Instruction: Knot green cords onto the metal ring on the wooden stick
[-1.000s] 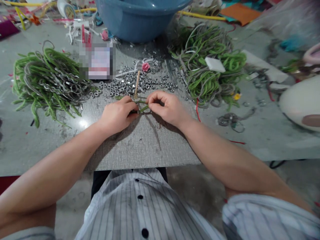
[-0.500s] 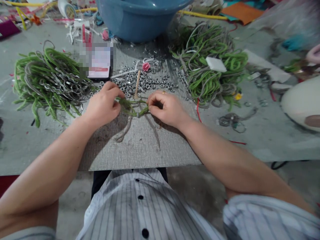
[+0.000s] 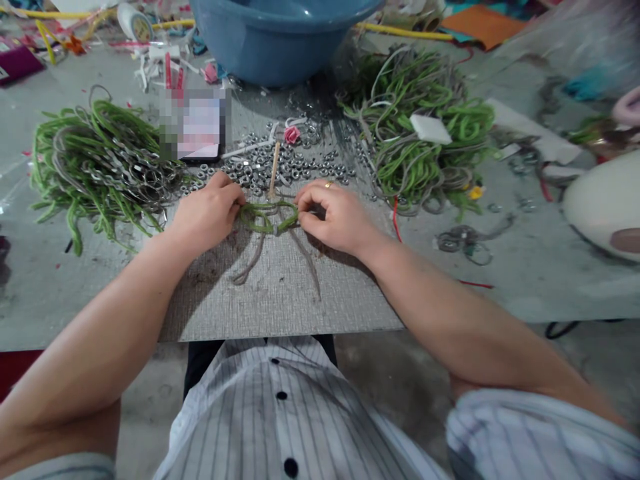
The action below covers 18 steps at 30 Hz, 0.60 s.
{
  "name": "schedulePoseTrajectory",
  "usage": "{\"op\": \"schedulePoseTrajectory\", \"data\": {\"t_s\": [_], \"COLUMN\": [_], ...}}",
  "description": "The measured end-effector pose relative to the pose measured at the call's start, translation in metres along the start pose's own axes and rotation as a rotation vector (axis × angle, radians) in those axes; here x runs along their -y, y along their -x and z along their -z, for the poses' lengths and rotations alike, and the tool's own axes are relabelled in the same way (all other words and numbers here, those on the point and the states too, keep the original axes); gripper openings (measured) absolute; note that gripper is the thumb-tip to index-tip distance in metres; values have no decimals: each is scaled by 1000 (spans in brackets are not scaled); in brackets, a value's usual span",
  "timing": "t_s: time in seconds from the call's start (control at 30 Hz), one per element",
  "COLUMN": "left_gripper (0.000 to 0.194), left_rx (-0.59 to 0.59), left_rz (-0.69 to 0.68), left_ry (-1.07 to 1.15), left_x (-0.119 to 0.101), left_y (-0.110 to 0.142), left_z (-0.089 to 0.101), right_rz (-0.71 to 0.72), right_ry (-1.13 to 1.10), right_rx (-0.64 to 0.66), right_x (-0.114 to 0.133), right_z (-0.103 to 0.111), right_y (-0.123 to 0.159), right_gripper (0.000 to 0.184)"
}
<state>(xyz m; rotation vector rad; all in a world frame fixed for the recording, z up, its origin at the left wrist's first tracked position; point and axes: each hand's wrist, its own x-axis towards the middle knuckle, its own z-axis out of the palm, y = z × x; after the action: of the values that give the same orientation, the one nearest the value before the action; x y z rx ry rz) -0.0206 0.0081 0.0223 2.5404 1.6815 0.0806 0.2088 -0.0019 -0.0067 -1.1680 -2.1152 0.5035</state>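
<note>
A green cord (image 3: 255, 225) lies in loops between my hands, crossed with a grey cord (image 3: 254, 252) whose ends trail toward the table's front edge. My left hand (image 3: 213, 208) pinches the left side of the green loop, fingers pressed together. On the other side, my right hand (image 3: 333, 212) grips the loop's right end between thumb and fingertips. Just beyond the cords a thin wooden stick (image 3: 275, 168) stands up from the work board. Many small metal nuts (image 3: 313, 163) lie scattered behind it, with a pink rose (image 3: 291, 135) among them.
Bundles of green and grey cord lie left (image 3: 107, 160) and right (image 3: 425, 143); the left one carries metal rings. A phone (image 3: 200, 130) stands behind my left hand. The blue basin (image 3: 280, 47) is at the back, a pale rounded object (image 3: 605, 200) at far right.
My left hand has closed its fingers in on the green cord, and the loop now looks more spread. My right hand has hardly moved.
</note>
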Motion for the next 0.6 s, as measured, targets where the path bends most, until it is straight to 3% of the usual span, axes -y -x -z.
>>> {"op": "schedulePoseTrajectory", "data": {"t_s": [0.33, 0.6], "left_gripper": [28, 28], "left_rx": [105, 102], "left_rz": [59, 52], "left_ry": [-168, -270], "left_x": [-4, -3], "left_y": [8, 14], "left_z": [18, 23], "right_rz": [-43, -51], "right_ry": [388, 437], "right_rx": [50, 12], "right_x": [-10, -21], "right_z": [6, 10], "right_y": [1, 3], "right_gripper": [11, 10]}}
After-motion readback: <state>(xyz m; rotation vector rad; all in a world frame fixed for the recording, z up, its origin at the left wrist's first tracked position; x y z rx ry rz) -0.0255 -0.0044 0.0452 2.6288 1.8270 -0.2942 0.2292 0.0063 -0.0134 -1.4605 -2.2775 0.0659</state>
